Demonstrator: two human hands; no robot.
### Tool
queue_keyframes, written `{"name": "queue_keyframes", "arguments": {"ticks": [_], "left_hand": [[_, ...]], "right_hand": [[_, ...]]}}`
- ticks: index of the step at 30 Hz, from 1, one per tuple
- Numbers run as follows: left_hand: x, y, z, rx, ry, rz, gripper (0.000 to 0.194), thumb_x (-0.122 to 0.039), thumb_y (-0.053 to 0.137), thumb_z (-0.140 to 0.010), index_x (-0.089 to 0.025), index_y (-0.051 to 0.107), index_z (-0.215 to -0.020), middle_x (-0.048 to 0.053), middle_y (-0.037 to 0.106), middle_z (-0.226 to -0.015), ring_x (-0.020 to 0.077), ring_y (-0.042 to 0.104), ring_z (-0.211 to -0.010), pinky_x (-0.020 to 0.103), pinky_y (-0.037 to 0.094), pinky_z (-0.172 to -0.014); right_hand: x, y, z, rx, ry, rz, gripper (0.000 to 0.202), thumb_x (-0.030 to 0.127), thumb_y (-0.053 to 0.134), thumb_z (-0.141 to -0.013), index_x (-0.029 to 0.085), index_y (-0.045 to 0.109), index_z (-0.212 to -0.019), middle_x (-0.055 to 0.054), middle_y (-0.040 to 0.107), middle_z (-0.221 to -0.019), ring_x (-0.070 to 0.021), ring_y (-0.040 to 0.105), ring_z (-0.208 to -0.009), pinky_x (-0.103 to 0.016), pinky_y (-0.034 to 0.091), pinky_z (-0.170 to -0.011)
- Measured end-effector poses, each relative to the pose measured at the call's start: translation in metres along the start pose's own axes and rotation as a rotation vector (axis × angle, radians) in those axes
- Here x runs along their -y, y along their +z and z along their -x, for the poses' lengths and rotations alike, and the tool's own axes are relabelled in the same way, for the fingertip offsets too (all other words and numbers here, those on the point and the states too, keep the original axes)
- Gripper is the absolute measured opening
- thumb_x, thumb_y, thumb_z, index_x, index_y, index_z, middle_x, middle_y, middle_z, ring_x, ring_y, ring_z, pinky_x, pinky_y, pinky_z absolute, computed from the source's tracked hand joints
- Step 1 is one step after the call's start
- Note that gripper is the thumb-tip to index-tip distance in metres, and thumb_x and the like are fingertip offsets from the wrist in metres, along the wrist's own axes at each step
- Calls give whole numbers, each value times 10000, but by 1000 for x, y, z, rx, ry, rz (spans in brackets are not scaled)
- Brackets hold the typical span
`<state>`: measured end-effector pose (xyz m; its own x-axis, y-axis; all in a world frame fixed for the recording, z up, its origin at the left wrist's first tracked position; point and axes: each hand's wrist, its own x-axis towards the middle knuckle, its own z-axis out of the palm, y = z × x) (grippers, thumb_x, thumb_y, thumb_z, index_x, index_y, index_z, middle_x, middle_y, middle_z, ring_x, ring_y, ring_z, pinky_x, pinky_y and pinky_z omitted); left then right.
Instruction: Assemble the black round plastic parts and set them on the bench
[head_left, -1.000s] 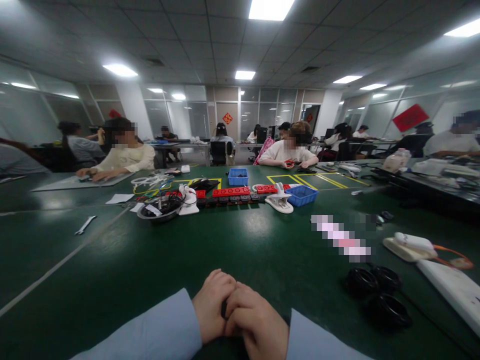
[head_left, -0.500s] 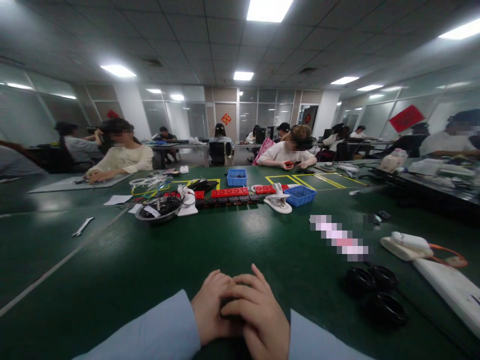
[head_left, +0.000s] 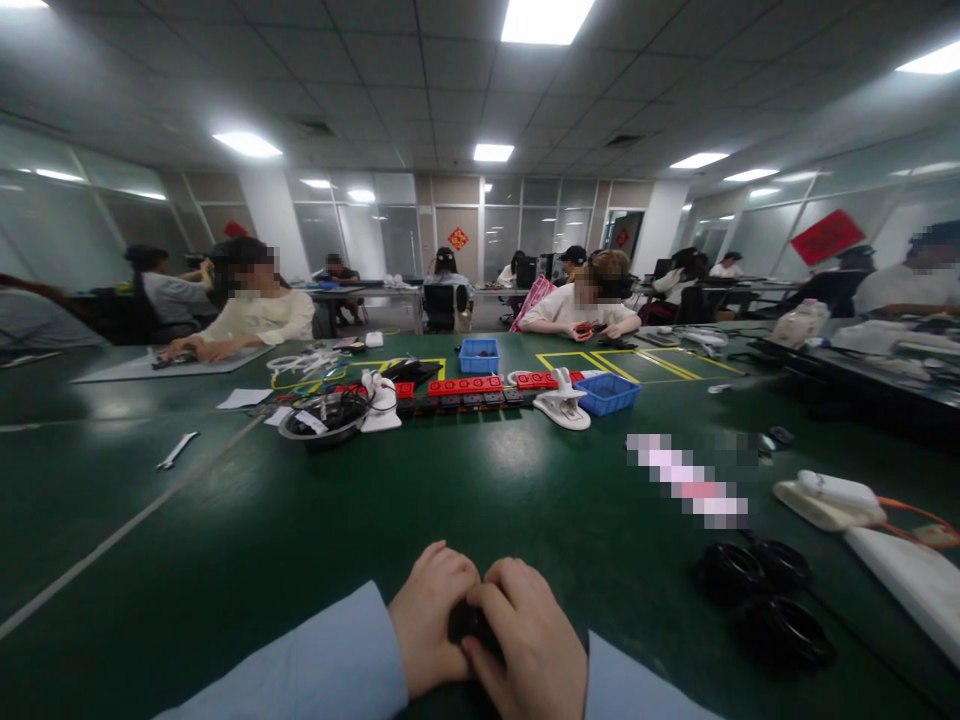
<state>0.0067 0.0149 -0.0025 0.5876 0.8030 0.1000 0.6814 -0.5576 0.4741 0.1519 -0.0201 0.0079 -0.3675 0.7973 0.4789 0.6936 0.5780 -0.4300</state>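
My left hand (head_left: 431,622) and my right hand (head_left: 529,635) are close together at the near edge of the green table (head_left: 420,490). Their fingers curl around a small, dark, rounded object (head_left: 471,622), mostly covered by them, so its kind cannot be made out. Both hands appear closed on it, the right thumb along its near side. To the right of my hands lie several black ring-shaped pieces (head_left: 784,632) with a black cable.
Across the table stand red and black socket strips (head_left: 465,386), a bowl of black cables (head_left: 322,425), white clip bases (head_left: 562,408) and blue bins (head_left: 607,394). A wrench (head_left: 177,451) lies left. White devices (head_left: 911,585) are at right. Other people sit beyond.
The right fingers, spread over the left hand before, have curled in, and the dark object now shows between the hands. The whole view has shifted slightly.
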Motion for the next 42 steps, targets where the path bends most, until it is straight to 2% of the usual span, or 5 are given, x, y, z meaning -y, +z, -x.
{"name": "queue_keyframes", "arguments": {"ticks": [23, 27, 33, 39, 42], "left_hand": [[-3, -2, 1, -7, -8, 14, 213, -265, 658, -551, -210, 564, -734, -11, 540, -836, 185, 490, -851, 424, 197, -979], [-2, -1, 0, -10, -18, 23, 184, -213, 635, -559, -207, 570, -732, -12, 545, -850, 178, 498, -859, 418, 186, -992], [2, 2, -1, -7, 17, -14, 266, -269, 635, -565, -207, 566, -814, 5, 532, -829, 180, 506, -827, 439, 222, -969], [2, 1, 0, 16, 14, -33, 330, -336, 645, -560, -220, 549, -853, 6, 537, -855, 200, 498, -853, 462, 228, -960], [3, 0, 1, -2, 34, 9, 341, -389, 647, -581, -203, 548, -848, 21, 539, -882, 206, 495, -870, 454, 203, -977]], "right_hand": [[-9, 2, -2, 131, -263, -332, 190, 70, 406, -485, 181, 521, -586, -15, 495, -715, -139, 472, -775, -277, 377, -756], [-11, 3, -2, 177, -283, -234, 156, 100, 408, -532, 201, 523, -560, 9, 506, -687, -123, 486, -800, -338, 211, -981], [-4, -4, -2, 125, -310, -235, 236, 108, 385, -497, 226, 531, -641, 53, 598, -679, -139, 499, -889, -396, 77, -1021], [5, -18, -5, -90, -154, -258, 256, 176, 422, -608, 202, 551, -828, -23, 580, -820, -184, 473, -818, -406, 303, -869], [3, -20, -5, -62, -104, -230, 243, 224, 516, -656, 172, 543, -892, -46, 567, -853, -196, 458, -811, -358, 360, -754]]}}
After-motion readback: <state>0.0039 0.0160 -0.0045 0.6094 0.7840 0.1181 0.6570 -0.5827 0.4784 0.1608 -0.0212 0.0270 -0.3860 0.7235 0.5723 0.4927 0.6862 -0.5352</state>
